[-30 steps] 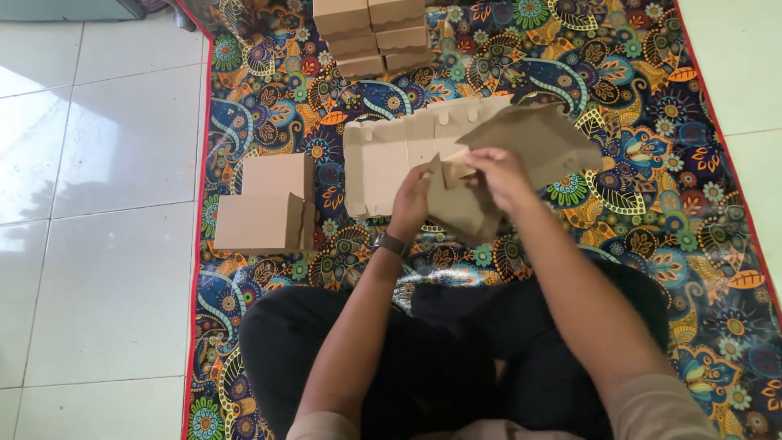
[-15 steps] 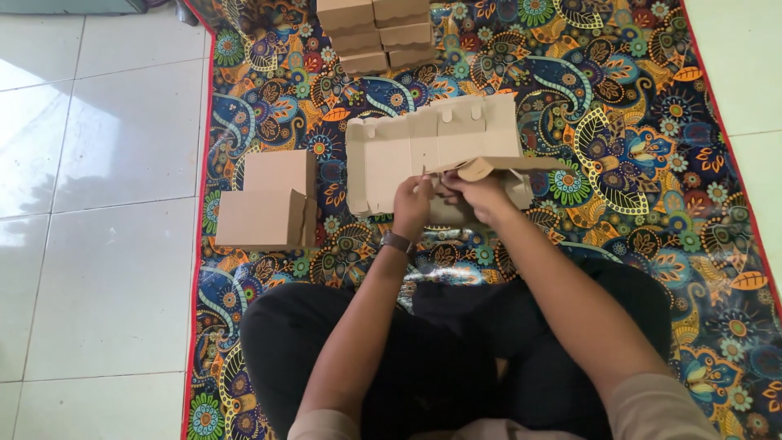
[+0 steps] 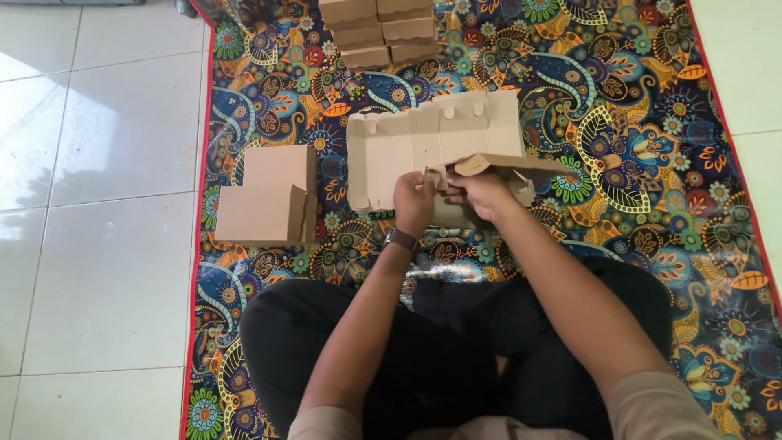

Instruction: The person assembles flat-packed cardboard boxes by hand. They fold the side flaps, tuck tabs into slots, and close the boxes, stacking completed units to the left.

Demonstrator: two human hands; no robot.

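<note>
The person sat cross-legged on a patterned mat (image 3: pixel 652 122), both hands meeting at its middle. The left hand (image 3: pixel 414 204) was curled shut, pinching the lower edge of a brown cardboard box blank (image 3: pixel 432 151) that lay half-folded in front of the knees. The right hand (image 3: pixel 481 194) gripped a raised flap (image 3: pixel 509 165) of the same blank, fingers closed over it; how firmly, I could not quite make out.

At nine o'clock from the hands sat two finished boxes (image 3: pixel 269 200), well apart from the work, near the mat's red left border. At twelve o'clock a stack of small boxes (image 3: pixel 383 33) stood by the far edge. Open mat spread from one to four o'clock.
</note>
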